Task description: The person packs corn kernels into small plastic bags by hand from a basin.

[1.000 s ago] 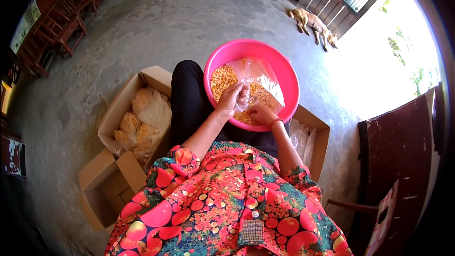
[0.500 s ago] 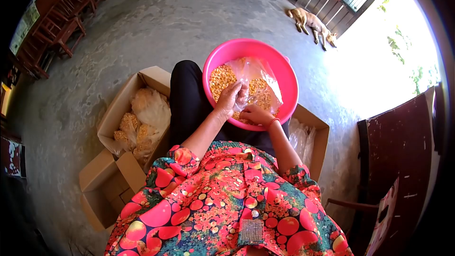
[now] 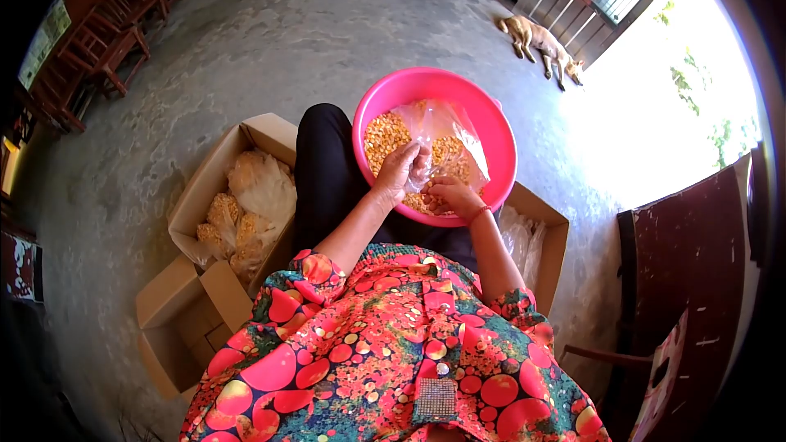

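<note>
A pink plastic basin (image 3: 501, 141) rests on my lap, holding a layer of yellow corn kernels (image 3: 383, 139). Inside it lies a clear plastic bag (image 3: 449, 124), spread over part of the kernels. My left hand (image 3: 401, 172) is closed on the gathered edge of this bag. Low in the basin, just beside the bag's mouth, my right hand (image 3: 453, 196) has its fingers curled round some corn kernels. A red band circles the right wrist.
Left of my leg, a cardboard box (image 3: 272, 133) contains filled plastic bags (image 3: 260, 188). A second cardboard box (image 3: 168, 299) stands nearer me. On my right, another box (image 3: 557, 255) holds clear bags. A dog (image 3: 540, 42) lies by the doorway; wooden chairs (image 3: 106, 53) line the left wall.
My right hand has turned and lifted slightly from the kernels, its curled fingers now showing more. The left hand keeps its hold on the bag.
</note>
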Motion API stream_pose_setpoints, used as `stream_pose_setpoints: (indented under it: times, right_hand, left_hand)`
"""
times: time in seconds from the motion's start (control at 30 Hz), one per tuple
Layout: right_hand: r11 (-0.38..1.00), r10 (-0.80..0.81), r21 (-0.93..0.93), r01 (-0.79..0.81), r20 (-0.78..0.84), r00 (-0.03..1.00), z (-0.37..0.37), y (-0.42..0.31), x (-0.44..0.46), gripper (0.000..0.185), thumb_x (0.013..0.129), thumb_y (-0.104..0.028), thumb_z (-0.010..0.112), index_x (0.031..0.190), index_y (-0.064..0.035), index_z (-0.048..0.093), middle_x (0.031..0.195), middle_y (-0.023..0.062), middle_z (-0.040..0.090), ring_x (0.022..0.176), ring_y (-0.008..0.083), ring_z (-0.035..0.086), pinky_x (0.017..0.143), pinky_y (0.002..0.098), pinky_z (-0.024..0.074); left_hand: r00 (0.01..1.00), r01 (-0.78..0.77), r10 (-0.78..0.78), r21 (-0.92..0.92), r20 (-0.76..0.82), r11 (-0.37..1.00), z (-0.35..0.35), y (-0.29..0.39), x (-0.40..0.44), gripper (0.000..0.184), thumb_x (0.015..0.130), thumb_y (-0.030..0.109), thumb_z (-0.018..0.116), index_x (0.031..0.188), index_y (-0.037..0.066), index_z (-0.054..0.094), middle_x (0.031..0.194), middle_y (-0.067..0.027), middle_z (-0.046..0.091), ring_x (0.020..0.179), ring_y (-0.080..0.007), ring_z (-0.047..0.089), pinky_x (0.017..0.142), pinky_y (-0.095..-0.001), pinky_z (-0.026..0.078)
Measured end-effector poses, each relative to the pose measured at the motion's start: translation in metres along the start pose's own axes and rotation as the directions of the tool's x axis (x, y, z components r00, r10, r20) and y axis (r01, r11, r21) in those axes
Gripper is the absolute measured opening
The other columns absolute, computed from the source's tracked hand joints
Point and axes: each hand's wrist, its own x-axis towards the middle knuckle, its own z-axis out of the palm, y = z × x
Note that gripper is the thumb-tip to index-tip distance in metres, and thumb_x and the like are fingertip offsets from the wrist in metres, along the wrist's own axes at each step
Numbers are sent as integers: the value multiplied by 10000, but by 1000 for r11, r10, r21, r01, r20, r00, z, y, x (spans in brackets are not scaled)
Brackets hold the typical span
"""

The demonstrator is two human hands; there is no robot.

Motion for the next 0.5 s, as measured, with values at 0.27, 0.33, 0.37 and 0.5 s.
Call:
stream_pose_setpoints:
  times: [0.27,0.33,0.37,0.5]
  right_hand:
    - [957,-39,284,58,-71,997,-19,4,9,186,783,-170,487,872,-19,548,722,51,531,623,134,530,536,246,483]
    - [928,-114,332,169,-179,977,-25,-1,12,179,788,-137,479,879,3,541,741,67,537,653,159,549,567,266,499]
    - [900,-165,378,216,-163,973,-30,-6,13,189,784,-105,480,905,35,516,776,94,537,697,193,560,630,284,506]
    - [802,-360,440,405,-184,914,-32,-44,13,274,782,-89,482,1005,67,453,921,123,515,764,211,554,697,271,489]
  left_hand:
    - [1000,1,0,15,-11,1000,1,0,0,175,818,183,483,804,22,550,604,0,466,524,-68,411,467,-182,348]
    - [1000,-7,8,32,-12,999,2,0,0,179,823,184,472,808,24,550,603,4,464,508,-67,401,462,-182,343]
    - [1000,-7,7,33,-11,999,2,0,0,179,823,184,472,808,24,550,603,4,464,508,-67,401,462,-182,343]
    - [999,-33,34,89,-9,995,1,-1,1,190,816,206,481,808,24,539,596,2,464,470,-69,417,431,-185,364]
